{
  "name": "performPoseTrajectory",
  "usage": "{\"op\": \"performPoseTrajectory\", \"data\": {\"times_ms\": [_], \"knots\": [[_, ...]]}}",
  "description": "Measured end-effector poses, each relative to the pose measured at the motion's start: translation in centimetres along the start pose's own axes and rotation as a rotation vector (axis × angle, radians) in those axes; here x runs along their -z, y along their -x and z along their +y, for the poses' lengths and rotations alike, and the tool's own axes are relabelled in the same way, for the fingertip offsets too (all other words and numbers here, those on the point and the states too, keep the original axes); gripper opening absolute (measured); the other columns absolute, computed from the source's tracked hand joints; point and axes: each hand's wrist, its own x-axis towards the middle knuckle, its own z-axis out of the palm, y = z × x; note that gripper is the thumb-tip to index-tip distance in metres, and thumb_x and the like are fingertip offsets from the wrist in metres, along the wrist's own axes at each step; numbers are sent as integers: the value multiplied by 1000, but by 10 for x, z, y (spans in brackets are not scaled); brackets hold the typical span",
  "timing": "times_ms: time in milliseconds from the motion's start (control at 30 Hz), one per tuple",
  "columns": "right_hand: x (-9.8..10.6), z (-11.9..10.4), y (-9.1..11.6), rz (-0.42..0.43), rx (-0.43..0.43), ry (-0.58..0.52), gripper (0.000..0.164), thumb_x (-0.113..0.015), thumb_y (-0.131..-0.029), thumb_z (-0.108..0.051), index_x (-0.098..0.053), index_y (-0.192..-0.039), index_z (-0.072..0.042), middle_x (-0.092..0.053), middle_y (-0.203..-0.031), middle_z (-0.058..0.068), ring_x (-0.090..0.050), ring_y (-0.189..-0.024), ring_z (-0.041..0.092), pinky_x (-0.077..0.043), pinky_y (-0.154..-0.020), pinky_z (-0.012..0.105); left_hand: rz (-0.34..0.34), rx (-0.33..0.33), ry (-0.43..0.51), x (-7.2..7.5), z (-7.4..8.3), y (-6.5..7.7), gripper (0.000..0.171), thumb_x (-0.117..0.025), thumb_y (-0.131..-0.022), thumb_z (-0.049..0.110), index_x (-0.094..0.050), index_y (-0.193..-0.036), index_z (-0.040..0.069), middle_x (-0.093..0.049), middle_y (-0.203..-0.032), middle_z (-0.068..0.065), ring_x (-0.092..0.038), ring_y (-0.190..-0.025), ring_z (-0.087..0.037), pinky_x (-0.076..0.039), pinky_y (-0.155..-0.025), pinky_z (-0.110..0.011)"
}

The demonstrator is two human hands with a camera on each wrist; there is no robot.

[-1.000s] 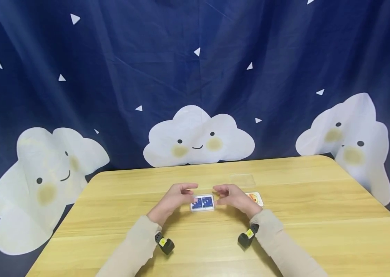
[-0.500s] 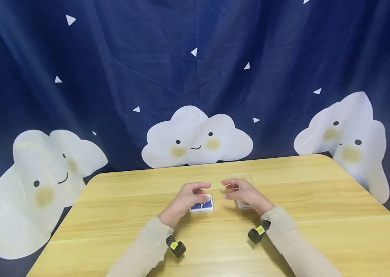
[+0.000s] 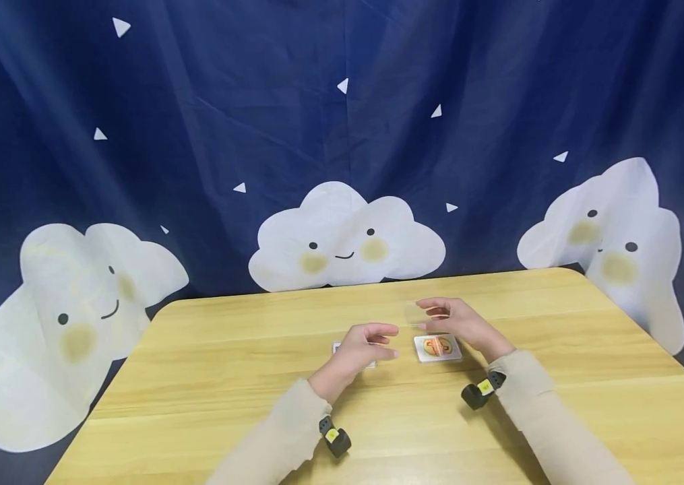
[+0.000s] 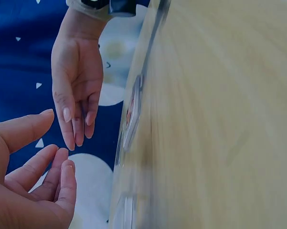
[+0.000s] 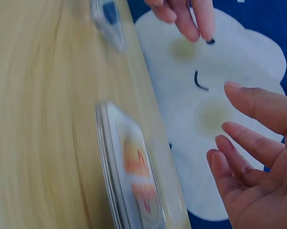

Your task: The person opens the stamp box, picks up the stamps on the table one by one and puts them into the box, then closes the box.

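Above the table my left hand (image 3: 355,353) has relaxed fingers with nothing between them. It covers most of a flat clear case (image 3: 335,347) with a blue pattern, which shows better at the top of the right wrist view (image 5: 109,19). My right hand (image 3: 459,322) hovers farther right, its fingers loosely bent and holding nothing. Just below it a white card-like piece (image 3: 437,347) with an orange round picture lies flat; up close in the right wrist view it looks like a layered clear case (image 5: 133,167). A thin transparent lid (image 3: 412,314) lies behind, partly hidden by the right fingers.
The wooden table (image 3: 226,377) has rounded back corners. Behind it hangs a dark blue curtain (image 3: 293,121) with white clouds and triangles. A small black camera sits on each wrist, the left one (image 3: 335,439) and the right one (image 3: 478,394).
Both hands have moved right. The left has left the blue-patterned case's left side and now passes in front of it. The right has shifted back and right, uncovering the orange picture.
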Motion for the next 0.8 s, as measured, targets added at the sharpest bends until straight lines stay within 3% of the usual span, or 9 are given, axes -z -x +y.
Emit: {"op": "performPoseTrajectory", "data": {"times_ms": [367,500,800], "knots": [[30,18,-2,-9,5,62,54,-67,-86,-17,-49,-132,4,-47,-136,24,-44,-123,40,-38,-101,49,47,-16,102,-33,-6,-10,43,-72,-72,-5,-64,-114,-3,-64,-115,-14,-55,-102,-23,-48,-76,-25],[37,23,-4,-34,12,71,56,-67,-86,-20,-48,-133,5,-47,-136,24,-44,-123,41,-38,-101,48,73,-17,103,-44,-11,-13,46,-73,-69,-6,-64,-115,-2,-64,-114,-10,-53,-103,-21,-46,-81,-24],[45,42,-11,-64,-18,-13,59,-66,-86,-14,-42,-135,8,-41,-139,28,-43,-124,42,-28,-106,53,163,28,102,-61,-16,-16,52,-75,-64,-7,-65,-115,2,-59,-120,-5,-50,-111,-24,-43,-96,-36]]}}
